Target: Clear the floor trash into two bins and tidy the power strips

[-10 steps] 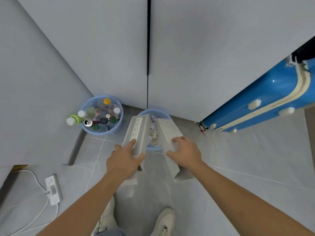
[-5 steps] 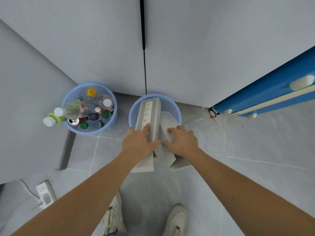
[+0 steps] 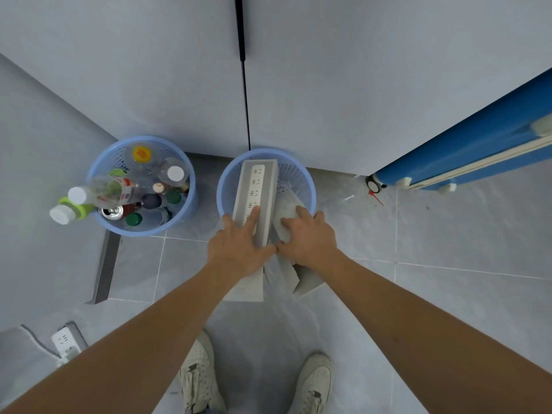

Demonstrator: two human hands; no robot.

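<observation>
Both hands, left (image 3: 239,252) and right (image 3: 307,240), are each gripping a box (image 3: 255,189), long axes pointing into the bin (image 3: 222,186) ahead

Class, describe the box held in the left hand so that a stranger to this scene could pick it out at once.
Start at the dark seam in the grey wall; below it stands the right-hand blue bin. Two long grey boxes lean into it. The one wanted is the power strip box under the left hand: unlike the plain box beside it, its face shows a white strip of sockets.
</observation>
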